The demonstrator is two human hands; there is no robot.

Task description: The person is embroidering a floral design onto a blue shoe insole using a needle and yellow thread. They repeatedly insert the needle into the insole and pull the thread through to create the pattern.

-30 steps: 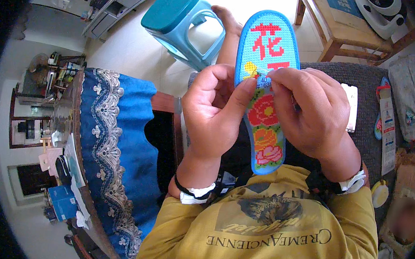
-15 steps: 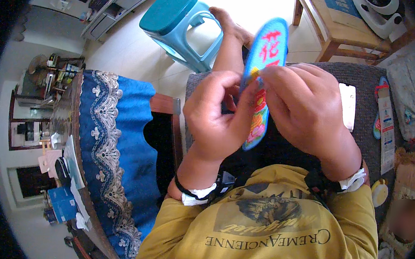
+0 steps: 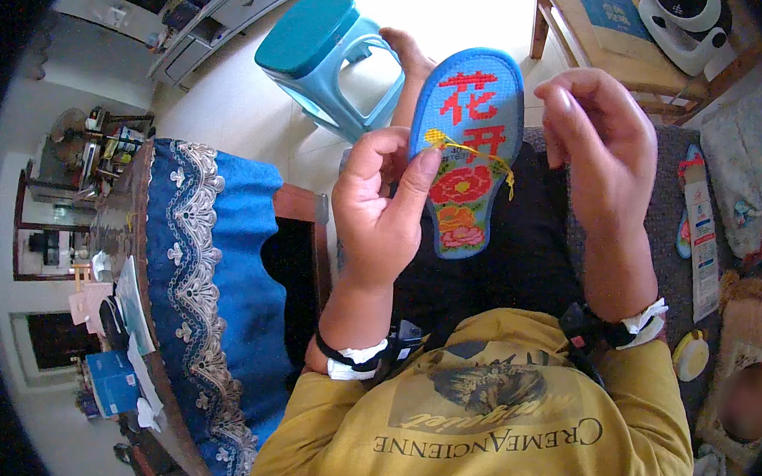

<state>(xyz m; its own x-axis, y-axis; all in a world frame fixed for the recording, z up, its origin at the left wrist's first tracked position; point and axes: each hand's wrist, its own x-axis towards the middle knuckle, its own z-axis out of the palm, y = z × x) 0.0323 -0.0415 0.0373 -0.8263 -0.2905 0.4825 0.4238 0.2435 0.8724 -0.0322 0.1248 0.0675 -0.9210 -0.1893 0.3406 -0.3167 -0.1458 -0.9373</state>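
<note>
My left hand (image 3: 382, 198) grips a blue cross-stitch insole (image 3: 465, 211) upright at its left edge, thumb on the front. The insole has red stitched characters at the top and red, orange and pink flowers below. A yellow thread (image 3: 508, 176) trails from a small yellow stitched patch across the insole and hangs past its right edge. My right hand (image 3: 598, 152) is raised right of the insole, apart from it, fingers curled with thumb and forefinger tips close together; what, if anything, is between them is too small to make out.
A teal plastic stool (image 3: 307, 35) stands ahead. A table (image 3: 196, 223) with a blue lace-trimmed cloth is at left. A wooden chair (image 3: 593, 49) holding a white appliance (image 3: 684, 29) stands upper right. Packaging (image 3: 701, 245), another insole (image 3: 685, 224) and a round yellow object (image 3: 690, 355) lie at right.
My right hand has pulled away from the insole toward the upper right. The insole has turned to face me again, tilted slightly, and the loose yellow thread now shows across it.
</note>
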